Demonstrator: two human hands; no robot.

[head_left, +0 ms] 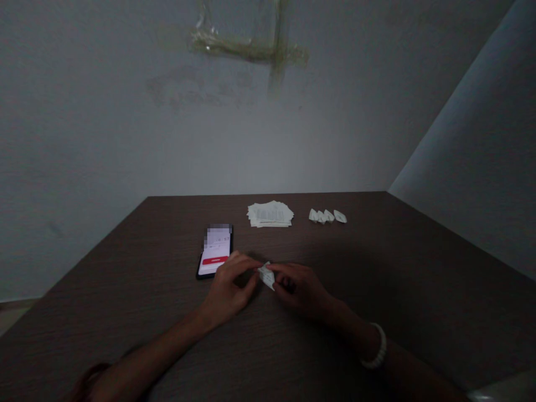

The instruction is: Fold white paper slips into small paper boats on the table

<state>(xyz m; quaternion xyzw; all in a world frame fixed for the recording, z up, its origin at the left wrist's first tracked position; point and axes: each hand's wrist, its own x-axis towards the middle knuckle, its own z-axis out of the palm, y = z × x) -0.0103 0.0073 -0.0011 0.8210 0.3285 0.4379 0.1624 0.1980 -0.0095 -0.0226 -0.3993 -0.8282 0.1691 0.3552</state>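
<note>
A small folded piece of white paper [267, 277] with faint print is held between my two hands, just above or on the dark table. My left hand [232, 282] pinches its upper left edge between thumb and fingertips. On the other side my right hand [304, 287] grips the paper's right edge with thumb and index finger, the remaining fingers curled in. A white beaded bracelet [380, 346] circles my right wrist. Behind my left hand lies a phone [215, 251] with a lit screen and a red button, partly covered by my fingers.
Farther back on the brown table [138, 268] rests a stack of printed paper sheets [270, 214]. Several small folded papers [321, 216] sit in a row to its right. A grey wall [268, 145] with yellowed tape [247, 51] borders the table's far edge.
</note>
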